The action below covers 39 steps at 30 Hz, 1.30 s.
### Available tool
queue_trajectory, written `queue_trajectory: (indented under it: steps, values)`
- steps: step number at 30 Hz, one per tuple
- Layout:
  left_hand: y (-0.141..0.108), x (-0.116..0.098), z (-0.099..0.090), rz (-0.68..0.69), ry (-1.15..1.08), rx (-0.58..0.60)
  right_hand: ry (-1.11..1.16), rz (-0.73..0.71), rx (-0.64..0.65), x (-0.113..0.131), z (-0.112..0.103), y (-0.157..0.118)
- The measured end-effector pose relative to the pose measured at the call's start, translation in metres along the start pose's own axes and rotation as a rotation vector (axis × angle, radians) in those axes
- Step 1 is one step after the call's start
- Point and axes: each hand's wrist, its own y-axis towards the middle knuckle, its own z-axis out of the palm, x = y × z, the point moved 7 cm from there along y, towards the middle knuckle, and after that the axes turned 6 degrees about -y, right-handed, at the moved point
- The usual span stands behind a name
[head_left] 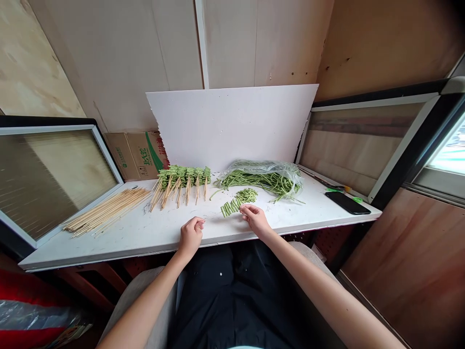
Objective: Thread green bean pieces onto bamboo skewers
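Observation:
My right hand [255, 220] pinches at the right end of a short row of cut green bean pieces [230, 208], set side by side as on a skewer. Just behind it is a small heap of loose cut pieces [247, 195]. My left hand [191, 237] is closed near the table's front edge, thumb against the fingers; what it may hold is too thin to make out. Finished bean skewers [185, 177] lie stacked beyond it, their bare sticks pointing toward me. Farther left, many bare bamboo skewers [109, 209] lie in a loose pile.
A clear plastic bag of long green beans [263, 177] lies at the back of the white table [145, 240]. A black phone [348, 202] is at the right end. A white board [232, 126] and a cardboard box [132, 155] stand behind. Glazed frames flank both sides.

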Motion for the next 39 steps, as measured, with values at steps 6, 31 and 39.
queue_trajectory:
  steps: [6,31,39]
  values:
    - [-0.0007,-0.0001,0.0007,0.002,0.003,0.008,-0.032,-0.04,-0.019,-0.0026,-0.0027,-0.0002]
    - [-0.0018,-0.0003,0.0038,0.021,0.013,0.036,-0.08,-0.106,-0.011,0.003,0.0008,-0.0041]
    - [-0.0021,-0.001,0.0041,0.015,0.007,0.046,-0.052,-0.061,0.054,-0.0004,0.0039,-0.0033]
